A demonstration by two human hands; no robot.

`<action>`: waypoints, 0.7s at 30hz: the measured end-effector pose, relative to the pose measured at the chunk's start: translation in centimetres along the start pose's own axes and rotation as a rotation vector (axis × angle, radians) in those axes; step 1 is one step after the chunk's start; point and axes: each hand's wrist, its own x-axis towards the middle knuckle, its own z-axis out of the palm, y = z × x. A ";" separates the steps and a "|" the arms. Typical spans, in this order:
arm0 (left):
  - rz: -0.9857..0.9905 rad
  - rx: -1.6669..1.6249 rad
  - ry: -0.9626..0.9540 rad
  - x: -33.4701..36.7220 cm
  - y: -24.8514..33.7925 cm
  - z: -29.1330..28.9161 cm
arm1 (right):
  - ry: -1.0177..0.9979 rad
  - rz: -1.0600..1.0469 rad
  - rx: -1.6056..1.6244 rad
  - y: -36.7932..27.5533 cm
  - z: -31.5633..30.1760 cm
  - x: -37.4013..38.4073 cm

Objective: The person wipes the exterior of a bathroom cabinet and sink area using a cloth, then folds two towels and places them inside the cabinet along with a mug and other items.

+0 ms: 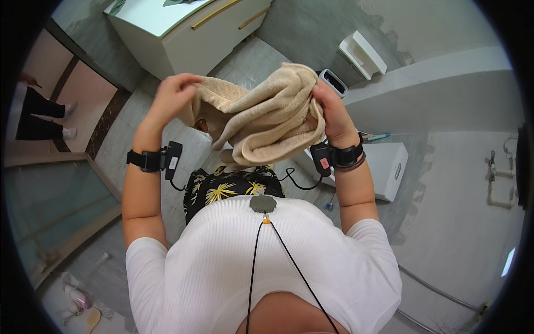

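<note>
A beige towel [267, 119], thick and gathered in loose folds, hangs in the air in front of my chest. My left hand [175, 97] grips its left end, with the fingers curled over the upper edge. At the other end my right hand [334, 111] is closed round the bunched folds, its thumb showing on top and the other fingers mostly hidden. The cloth sags between the hands, and a small brown patch shows under its left part. Both wrists wear black straps with small black boxes.
Ahead on the left stands a white cabinet [183, 47] with gold handles. A bin [332, 83] and a white wall-mounted holder [362, 54] are beyond my right hand. A white box-like unit [384, 170] sits right. Leftward are a glass door [61, 195] and another person's legs [41, 119].
</note>
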 end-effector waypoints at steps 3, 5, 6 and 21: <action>-0.092 -0.463 -0.392 -1.1 5.8 2.4 | -0.077 0.044 -0.004 0.1 1.7 -0.6; -0.063 -0.487 -0.485 -1.4 8.3 3.6 | -0.216 0.188 -0.233 0.0 2.3 -0.5; -0.081 -0.496 -0.564 -1.1 8.2 4.1 | -0.257 0.244 -0.225 -0.2 2.3 -0.8; 0.310 -0.244 -0.588 -2.6 19.4 -4.1 | 0.734 -0.631 -0.229 -7.8 -9.4 5.3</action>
